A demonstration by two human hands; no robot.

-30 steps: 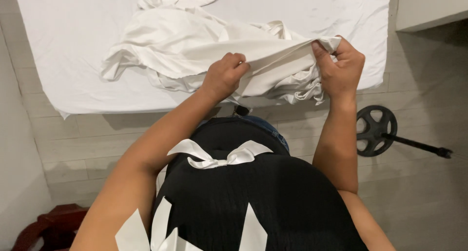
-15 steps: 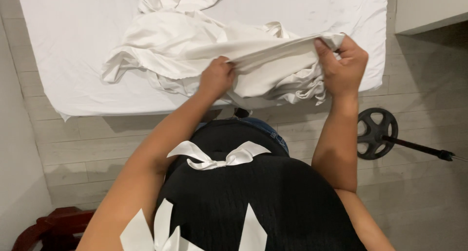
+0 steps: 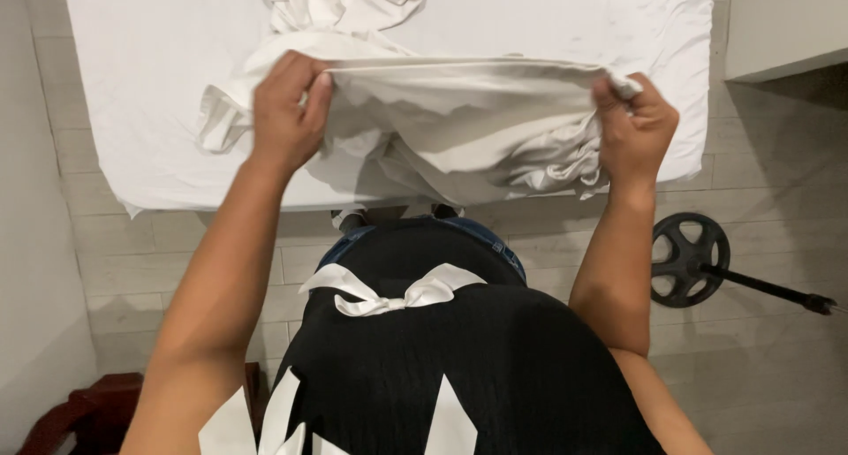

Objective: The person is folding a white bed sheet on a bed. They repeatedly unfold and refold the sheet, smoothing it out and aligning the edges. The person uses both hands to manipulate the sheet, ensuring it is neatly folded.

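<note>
both hands are up over the near edge of the bed, well apart from each other, each pinching the same white cloth (image 3: 459, 110). left hand (image 3: 287, 110) has its fingers curled over the top edge of the fabric with the thumb on the near side, so it's clamped tight on that corner. right hand (image 3: 634, 124) is closed into a loose fist around the other end, with a little bunch of fabric poking out above the knuckles. between the two hands the top edge of the cloth runs nearly straight and taut, and the rest hangs down in soft folds, with a crumpled bit draping near the right wrist. its lower part looks like it's resting on the bed (image 3: 132, 84), which is covered in a white sheet and fills most of the top of the view. more rumpled white fabric (image 3: 344, 4) sits further back on the bed, just behind the held piece; can't tell if it's part of the same cloth or a separate one. closer in, the person is wearing a black top with a white bow (image 3: 393, 294) on the front. floor is pale grey tile (image 3: 768, 358). off to the right on the floor there's a black weight plate on a bar (image 3: 693, 259), well clear of the bed. bottom left corner has something dark red (image 3: 79, 415), only partly in view.
</note>
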